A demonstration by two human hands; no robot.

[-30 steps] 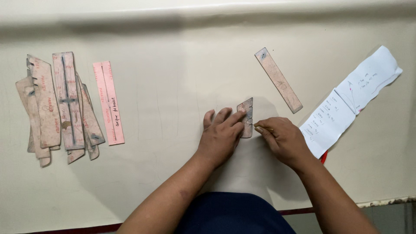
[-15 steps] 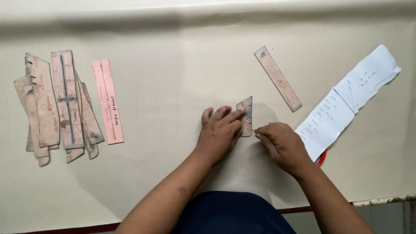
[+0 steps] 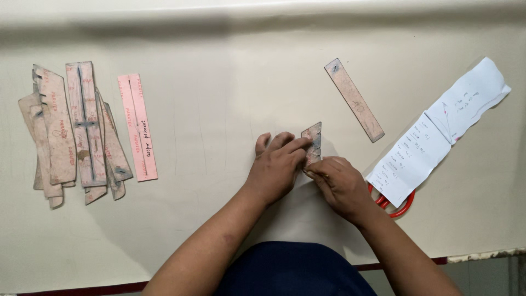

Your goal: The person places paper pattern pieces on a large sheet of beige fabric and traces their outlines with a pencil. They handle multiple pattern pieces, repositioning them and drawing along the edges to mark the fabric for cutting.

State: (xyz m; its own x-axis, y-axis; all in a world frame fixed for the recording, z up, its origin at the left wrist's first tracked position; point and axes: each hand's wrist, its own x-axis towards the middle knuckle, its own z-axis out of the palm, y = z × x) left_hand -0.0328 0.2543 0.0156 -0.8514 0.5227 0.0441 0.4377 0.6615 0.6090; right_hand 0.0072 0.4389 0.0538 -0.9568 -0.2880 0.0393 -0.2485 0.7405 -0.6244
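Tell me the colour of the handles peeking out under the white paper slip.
Red-orange scissor handles, seen in the head view, beside the right hand.

Far left on the pale table (image 3: 230, 66): a fanned stack of worn card templates (image 3: 71, 131), one pink strip (image 3: 138, 127) just beside. Upper right, a lone brown strip (image 3: 354, 100), tilted. Further right, white handwritten paper (image 3: 438, 131) overlapping red scissor handles (image 3: 402, 207).

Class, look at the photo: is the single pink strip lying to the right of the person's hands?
No: the pink strip lies far left of both the left hand and right hand, beside the pile of worn templates.
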